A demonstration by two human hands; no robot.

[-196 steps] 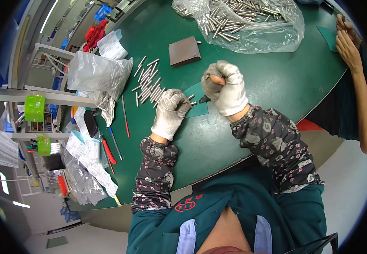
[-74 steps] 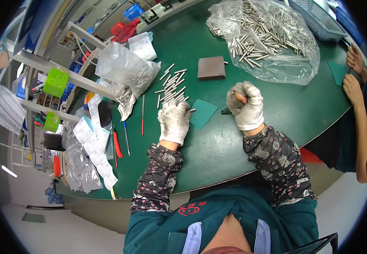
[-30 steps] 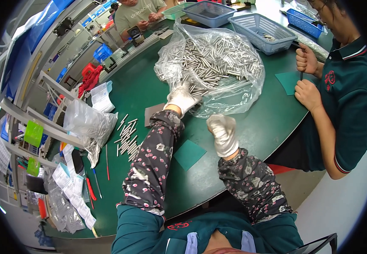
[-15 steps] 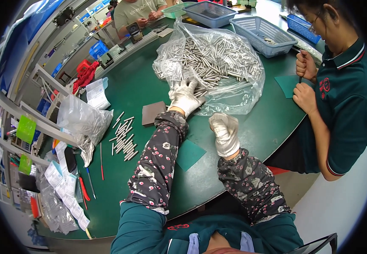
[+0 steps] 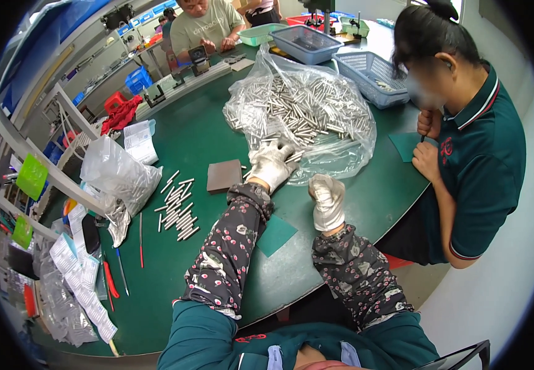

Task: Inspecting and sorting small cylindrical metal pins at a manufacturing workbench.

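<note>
My left hand [image 5: 271, 164], in a white glove, lies over metal pins at the near edge of a clear plastic bag [image 5: 341, 161]. Its fingers are spread, and a few pins show beside it. Inside the bag is a big heap of short silvery metal pins [image 5: 304, 114]. My right hand [image 5: 328, 202], also gloved, is closed in a fist above the table, near the bag's front edge; whatever it may hold is hidden. Between my forearms a green square sheet [image 5: 275, 235] lies flat. A brown square block [image 5: 224, 176] sits left of my left hand.
Loose pins [image 5: 177, 209] lie left of my left forearm. Beyond them stand a bag of pins [image 5: 122, 169], red-handled pliers [image 5: 110, 280] and papers [image 5: 73, 262]. Blue baskets [image 5: 307, 44] line the far side. A co-worker [image 5: 476, 154] sits at the right, another person [image 5: 208, 31] across the table.
My left hand has drawn back slightly toward me at the bag's edge. My right hand stays closed. The whole view has shifted a little, and the co-worker at the right has leaned further forward.
</note>
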